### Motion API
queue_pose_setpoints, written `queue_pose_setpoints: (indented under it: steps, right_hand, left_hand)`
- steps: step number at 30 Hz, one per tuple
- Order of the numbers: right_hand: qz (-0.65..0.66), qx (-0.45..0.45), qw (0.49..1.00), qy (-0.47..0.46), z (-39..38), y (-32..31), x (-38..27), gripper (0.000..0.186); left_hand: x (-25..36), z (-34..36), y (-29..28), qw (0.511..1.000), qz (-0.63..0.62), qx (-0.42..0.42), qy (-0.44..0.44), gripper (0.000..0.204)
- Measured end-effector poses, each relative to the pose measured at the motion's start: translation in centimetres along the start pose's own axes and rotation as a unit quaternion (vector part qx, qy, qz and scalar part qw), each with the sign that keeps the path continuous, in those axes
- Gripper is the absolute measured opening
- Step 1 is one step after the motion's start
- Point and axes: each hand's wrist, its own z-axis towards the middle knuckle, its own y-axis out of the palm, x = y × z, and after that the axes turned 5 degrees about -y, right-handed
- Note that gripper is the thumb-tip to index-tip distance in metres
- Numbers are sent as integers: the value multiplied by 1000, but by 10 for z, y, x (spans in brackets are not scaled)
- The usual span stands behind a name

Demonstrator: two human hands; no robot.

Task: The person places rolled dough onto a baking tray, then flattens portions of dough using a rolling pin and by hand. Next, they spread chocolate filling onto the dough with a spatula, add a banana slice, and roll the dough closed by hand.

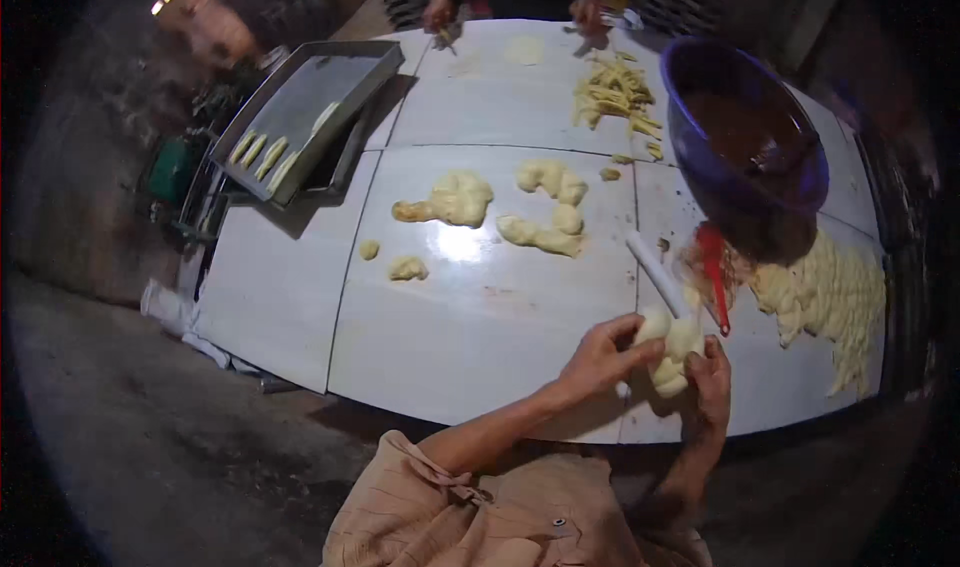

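Near the front edge of the white tiled table, both my left hand (615, 352) and my right hand (710, 372) grip a pale lump of dough (668, 367), fingers curled into it from either side. Just beyond them lie a white cylindrical rod (655, 272) and a red long-handled utensil (715, 277) beside a brown smear. To the right, a broad spread of dough pieces (815, 297) covers the table. Toward the middle are irregular dough lumps (445, 197) (540, 232) and smaller bits (408, 269).
Stacked metal trays (310, 87) with several thin dough strips sit at the back left. A purple tub (685, 117) of brown contents stands at the right, beside a pile of dough strips (610, 92). Another person's hands (438, 17) (590, 22) are at the table's (270, 307) far edge.
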Motion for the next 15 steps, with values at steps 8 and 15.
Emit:
queue_pose_setpoints:
  steps: [8, 15]
  right_hand:
    - [-111, -214, 969, 50, 58, 315, -11, 43]
    - [-109, -473, 874, 29, 96, 479, 43, 46]
  left_hand:
    - [108, -165, -189, 902, 36, 326, 279, 22]
    - [139, -295, -284, 776, 27, 522, 353, 19]
